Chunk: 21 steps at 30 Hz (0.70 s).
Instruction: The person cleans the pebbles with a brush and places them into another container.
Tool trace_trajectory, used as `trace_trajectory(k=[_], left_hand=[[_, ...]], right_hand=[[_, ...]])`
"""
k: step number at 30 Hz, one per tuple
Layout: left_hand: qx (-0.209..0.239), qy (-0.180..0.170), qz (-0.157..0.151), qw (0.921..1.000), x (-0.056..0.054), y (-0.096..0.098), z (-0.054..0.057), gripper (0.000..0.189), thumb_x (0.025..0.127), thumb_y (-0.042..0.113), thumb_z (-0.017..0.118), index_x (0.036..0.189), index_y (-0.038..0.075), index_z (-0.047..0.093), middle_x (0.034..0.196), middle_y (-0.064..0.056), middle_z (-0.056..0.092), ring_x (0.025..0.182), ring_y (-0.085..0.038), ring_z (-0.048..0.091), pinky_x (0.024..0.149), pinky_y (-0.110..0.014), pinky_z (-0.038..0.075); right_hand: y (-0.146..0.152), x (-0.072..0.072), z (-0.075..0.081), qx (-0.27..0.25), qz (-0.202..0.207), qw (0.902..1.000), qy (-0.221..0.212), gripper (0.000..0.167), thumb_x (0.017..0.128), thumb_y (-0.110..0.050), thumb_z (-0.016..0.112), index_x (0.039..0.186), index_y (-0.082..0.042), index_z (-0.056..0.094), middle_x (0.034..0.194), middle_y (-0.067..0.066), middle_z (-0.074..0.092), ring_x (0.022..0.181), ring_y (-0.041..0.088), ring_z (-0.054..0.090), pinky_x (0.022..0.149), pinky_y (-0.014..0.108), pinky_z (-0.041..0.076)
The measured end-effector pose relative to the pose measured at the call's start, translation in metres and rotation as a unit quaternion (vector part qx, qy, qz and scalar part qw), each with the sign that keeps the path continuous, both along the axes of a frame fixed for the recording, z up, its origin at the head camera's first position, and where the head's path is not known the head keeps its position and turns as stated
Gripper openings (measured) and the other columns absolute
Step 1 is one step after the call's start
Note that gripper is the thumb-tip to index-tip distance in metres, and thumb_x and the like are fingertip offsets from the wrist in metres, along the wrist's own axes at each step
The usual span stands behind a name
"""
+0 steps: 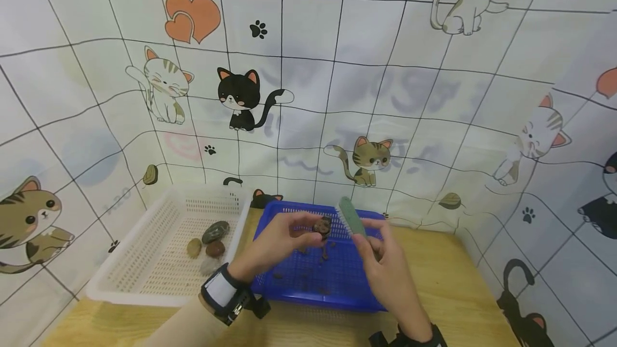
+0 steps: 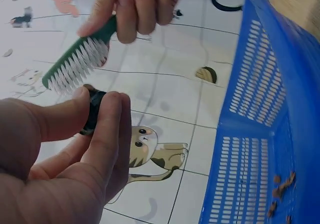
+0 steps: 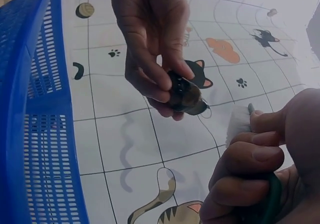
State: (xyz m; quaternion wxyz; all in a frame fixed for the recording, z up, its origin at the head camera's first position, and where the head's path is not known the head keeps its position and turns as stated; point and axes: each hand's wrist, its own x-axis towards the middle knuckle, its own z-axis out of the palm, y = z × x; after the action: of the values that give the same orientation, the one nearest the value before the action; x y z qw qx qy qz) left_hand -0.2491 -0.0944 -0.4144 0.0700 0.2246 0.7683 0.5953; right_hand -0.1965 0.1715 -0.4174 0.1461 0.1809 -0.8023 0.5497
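Between the thumb and fingers of my left hand (image 1: 281,240) I pinch a dark stone (image 1: 322,227) with brown patches, above the blue basket (image 1: 313,300). The left wrist view shows the stone (image 2: 94,109) partly covered by the fingers. My right hand (image 1: 389,266) grips a green brush (image 1: 351,217) by its handle, with the fingers curled round it. White bristles (image 2: 80,64) face the stone, with a small gap between them. Brown crumbs (image 1: 325,253) lie on the floor of the blue basket.
On the left stands a white basket (image 1: 130,298) holding several smooth stones, among them a dark green one (image 1: 215,232) and a reddish brown one (image 1: 215,249). Both baskets sit on a wooden table (image 1: 448,283). A cat-print sheet (image 1: 308,95) rises behind and at both sides.
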Motion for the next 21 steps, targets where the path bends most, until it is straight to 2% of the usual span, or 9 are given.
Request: trace_trajectory(k=[5,7,13,16,21], left_hand=[[0.075,-0.034,0.012,0.9965,0.009,0.001,-0.007,0.051,0.112,0.019,0.081,0.16,0.005,0.067,0.152,-0.019,0.077,0.126,-0.03,0.085,0.118,-0.046,0.067],[0.097,-0.044,0.019,0.9941,0.011,0.001,-0.01,0.05,0.112,0.016,0.081,0.158,0.004,0.067,0.154,-0.021,0.076,0.125,-0.03,0.086,0.118,-0.045,0.067],[0.13,-0.066,0.026,0.989,0.012,0.002,-0.019,0.049,0.111,0.013,0.081,0.156,0.0,0.067,0.149,-0.024,0.079,0.121,-0.025,0.086,0.114,-0.04,0.068],[0.152,-0.071,0.007,0.9859,0.012,0.002,-0.021,0.049,0.113,0.011,0.077,0.158,-0.005,0.064,0.149,-0.028,0.077,0.122,-0.026,0.086,0.112,-0.037,0.069],[0.192,-0.081,-0.035,0.9775,0.013,-0.002,-0.019,0.049,0.119,0.009,0.067,0.162,-0.012,0.057,0.159,-0.035,0.067,0.135,-0.036,0.081,0.114,-0.036,0.067]], right_hand=[[-0.009,0.0,-0.005,0.007,0.024,0.9996,0.009,0.035,0.122,-0.017,0.063,0.152,-0.003,0.055,0.072,-0.01,0.056,0.049,-0.006,0.029,0.041,0.02,0.028],[-0.012,-0.001,-0.006,0.012,0.027,0.9995,0.005,0.035,0.122,-0.018,0.063,0.153,-0.003,0.054,0.074,-0.008,0.062,0.049,-0.006,0.029,0.042,0.02,0.028],[-0.019,-0.002,-0.011,0.019,0.031,0.9989,-0.028,0.037,0.122,-0.021,0.064,0.154,-0.007,0.054,0.094,0.003,0.081,0.049,-0.003,0.029,0.045,0.02,0.028],[-0.021,-0.003,-0.014,0.021,0.032,0.9984,-0.041,0.038,0.122,-0.023,0.065,0.155,-0.008,0.054,0.091,0.003,0.079,0.049,-0.002,0.03,0.045,0.02,0.027],[-0.023,-0.004,-0.016,0.021,0.022,0.9976,-0.063,0.041,0.122,-0.029,0.066,0.157,-0.013,0.055,0.08,-0.004,0.07,0.048,0.001,0.03,0.044,0.021,0.027]])
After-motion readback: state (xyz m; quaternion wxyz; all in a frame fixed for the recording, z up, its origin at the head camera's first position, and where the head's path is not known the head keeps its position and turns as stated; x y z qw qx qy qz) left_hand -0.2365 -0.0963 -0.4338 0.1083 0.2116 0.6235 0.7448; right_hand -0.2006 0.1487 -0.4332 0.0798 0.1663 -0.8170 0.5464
